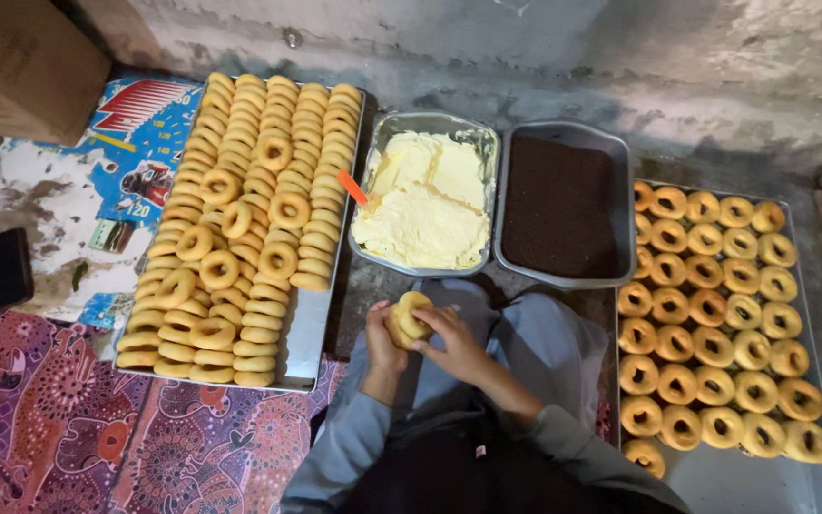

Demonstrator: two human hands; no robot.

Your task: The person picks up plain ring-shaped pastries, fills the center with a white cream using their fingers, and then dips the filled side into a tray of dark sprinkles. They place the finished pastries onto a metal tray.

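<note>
I hold one pale ring doughnut (409, 316) over my lap, low in the head view. My left hand (382, 345) cups it from the left. Fingers of my right hand (456, 343) rest on its right side. Just beyond my hands stands a metal pan of pale yellow cream (423, 202) with an orange handle (352, 187) stuck in its left edge. To the right of that is a grey pan of dark brown sprinkles (560, 205).
A metal tray (304, 328) on the left is piled with several plain doughnuts. Another tray (763, 481) on the right holds doughnuts laid flat in rows. A cardboard box (21, 67) and a black phone (6, 267) lie far left. A concrete wall runs behind.
</note>
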